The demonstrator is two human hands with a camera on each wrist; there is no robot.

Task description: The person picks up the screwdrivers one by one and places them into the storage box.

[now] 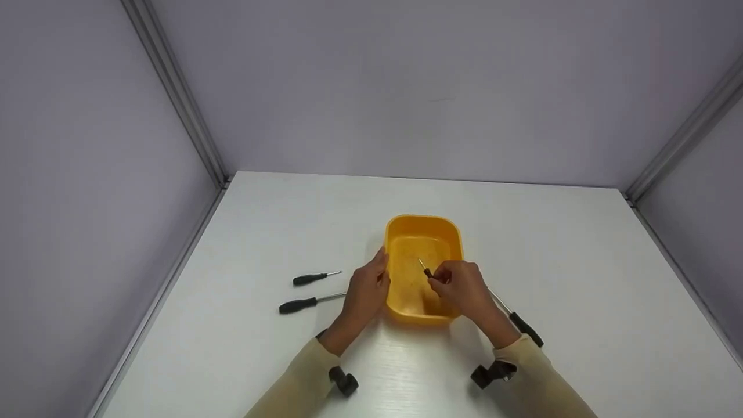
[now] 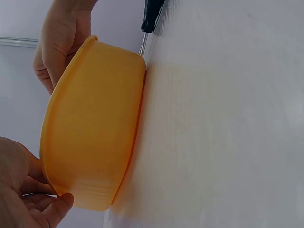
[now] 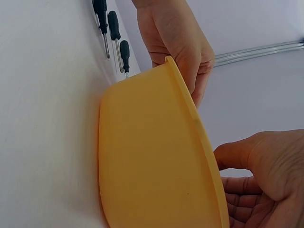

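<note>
- One small screwdriver (image 1: 425, 270) is pinched in the right hand (image 1: 461, 287), held over the yellow tub (image 1: 422, 232) mid-counter (image 1: 522, 244).
- Left hand (image 1: 365, 290) lies with relaxed fingers against the tub's left wall, steadying it.
- Placing step, by the look; next calls for lowering and loosening the pinch.
- Two screwdrivers (image 1: 307, 290) lie left, another (image 1: 522, 325) right.

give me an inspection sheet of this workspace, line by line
surface: white table, bare around the things listed
job's things: yellow tub at table centre; small screwdriver held over it
clutter: two screwdrivers left of the tub, one to its right, partly behind the right arm
grippers: left hand touches the tub's left rim; right hand pinches the small screwdriver
cables: nothing seen
surroundings: plain grey walls with metal corner strips
</note>
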